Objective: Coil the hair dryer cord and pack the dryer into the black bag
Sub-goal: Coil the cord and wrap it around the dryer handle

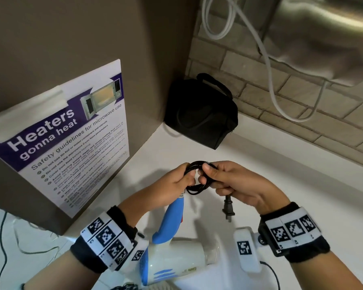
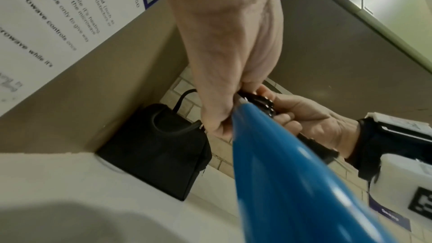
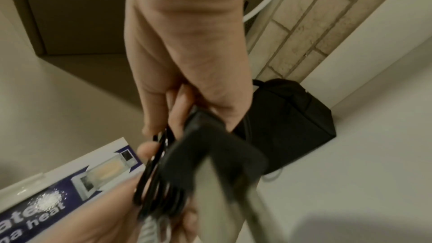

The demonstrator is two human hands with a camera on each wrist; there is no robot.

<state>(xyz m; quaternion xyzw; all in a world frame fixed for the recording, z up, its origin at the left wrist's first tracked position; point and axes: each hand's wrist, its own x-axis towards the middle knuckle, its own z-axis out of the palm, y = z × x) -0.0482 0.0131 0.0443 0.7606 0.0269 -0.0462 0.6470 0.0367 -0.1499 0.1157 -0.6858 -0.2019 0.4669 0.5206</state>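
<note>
A small coil of black cord hangs between both hands above the white counter. My left hand grips the coil's left side; the dryer's blue handle hangs from that hand. My right hand pinches the coil's right side, and the black plug dangles below it. The white and blue hair dryer body is low between my wrists. The black bag stands closed in the far corner, also seen as the bag and the bag. The plug fills the right wrist view.
A brown cabinet side with a microwave safety poster rises on the left. A brick wall with white cables runs behind the counter. Thin wires lie at the lower left.
</note>
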